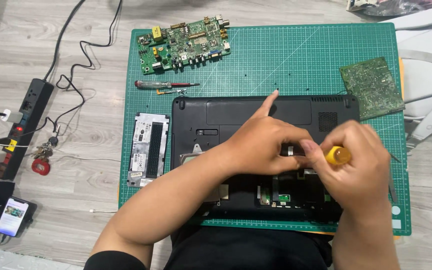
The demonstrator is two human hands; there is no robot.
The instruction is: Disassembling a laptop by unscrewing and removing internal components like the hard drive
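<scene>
Laptop [256, 112] lies upside down, middle of green mat [326, 55], bottom opened.

Right hand [356, 160] over laptop's right half, fingers curled tight round yellow screwdriver [338, 155].

Left hand [263, 145] over laptop centre, index stretched toward its far edge, other fingers pressing down beside screwdriver.

Bare mat beyond laptop's far edge; narrow strip at its near edge.

Cover panel [148, 149] just left of laptop.

Red screwdriver [163, 84] and circuit board [186, 44] beyond laptop, far-left.

Second board [372, 87] at laptop's far-right corner, overhanging mat.

Power strip [23, 125], keys [42, 157], phone [12, 216] well left of laptop on grey wood floor [96, 170].
</scene>
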